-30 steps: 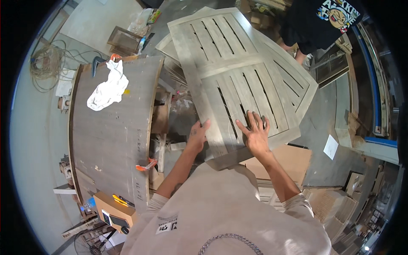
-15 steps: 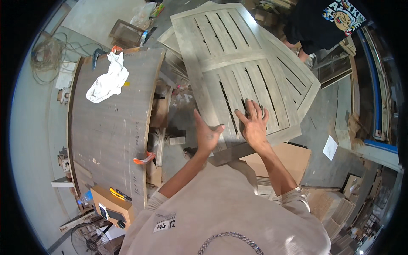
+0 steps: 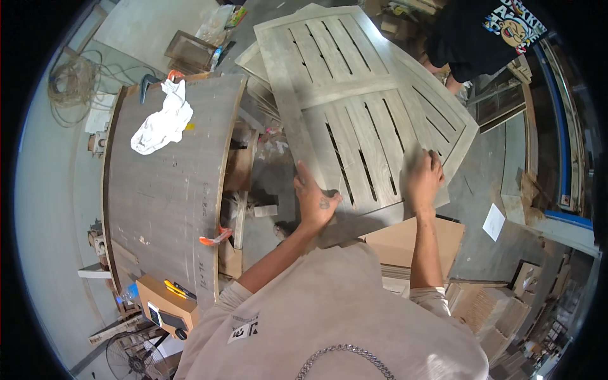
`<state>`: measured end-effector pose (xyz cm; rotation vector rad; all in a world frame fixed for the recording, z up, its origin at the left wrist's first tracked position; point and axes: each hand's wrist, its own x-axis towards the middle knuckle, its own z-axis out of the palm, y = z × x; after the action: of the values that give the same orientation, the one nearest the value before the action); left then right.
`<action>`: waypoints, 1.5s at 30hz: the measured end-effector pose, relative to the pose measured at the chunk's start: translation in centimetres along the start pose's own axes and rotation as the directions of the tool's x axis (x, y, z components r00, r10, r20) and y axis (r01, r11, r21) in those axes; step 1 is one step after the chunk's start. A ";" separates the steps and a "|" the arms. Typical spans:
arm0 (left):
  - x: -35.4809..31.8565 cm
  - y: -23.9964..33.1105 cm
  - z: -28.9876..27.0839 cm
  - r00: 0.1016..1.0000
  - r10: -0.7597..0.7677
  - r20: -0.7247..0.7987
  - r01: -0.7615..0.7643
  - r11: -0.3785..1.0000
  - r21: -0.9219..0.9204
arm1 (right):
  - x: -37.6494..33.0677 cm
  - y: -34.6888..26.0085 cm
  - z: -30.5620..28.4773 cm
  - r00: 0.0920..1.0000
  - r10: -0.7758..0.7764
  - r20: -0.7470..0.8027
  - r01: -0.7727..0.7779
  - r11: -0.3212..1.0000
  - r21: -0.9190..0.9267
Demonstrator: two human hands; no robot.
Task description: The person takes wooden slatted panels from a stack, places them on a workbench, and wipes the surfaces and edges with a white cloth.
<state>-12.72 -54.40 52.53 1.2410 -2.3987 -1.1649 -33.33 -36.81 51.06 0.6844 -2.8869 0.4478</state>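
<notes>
A greyish slatted wooden panel (image 3: 351,95) lies at a slant in front of me, on top of another similar panel (image 3: 459,130) that sticks out to the right. My left hand (image 3: 316,202) is at the near left edge, its thumb over the top face and its other fingers along the side, partly hidden. Over at the near right corner, my right hand (image 3: 424,180) has its fingers curled on the frame; motion blurs part of it. Narrow dark slots run between the slats.
To the left stands a brown board-topped table (image 3: 168,183) with a white cloth (image 3: 163,123) and an orange clamp (image 3: 216,237). A cardboard box (image 3: 166,304) sits by its near corner. Another person (image 3: 487,38) in black is at the far right. Flat cardboard (image 3: 415,244) lies below the panel.
My right hand has moved right, from flat with spread fingers on the slats to curled at the panel's right edge. My left hand has shifted slightly right.
</notes>
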 end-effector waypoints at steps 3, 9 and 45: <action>0.0 -0.4 -0.2 0.995 -0.038 0.088 0.041 0.999 -0.034 | 0.9 1.7 0.1 0.996 0.087 0.020 -0.088 0.996 0.023; 2.5 -4.5 0.6 0.978 -0.149 -0.146 0.088 0.929 -0.358 | 3.8 2.9 -0.2 0.971 0.239 0.015 -0.240 0.966 0.095; -18.9 6.6 -44.5 0.381 0.123 -0.916 -0.761 0.605 -0.235 | 9.3 -35.5 -29.3 0.755 -0.655 0.033 -0.240 -0.229 0.943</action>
<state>17.09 -62.56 90.29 0.5227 -1.2369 -0.7614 -23.31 -61.64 89.64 1.7274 -1.6643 3.1257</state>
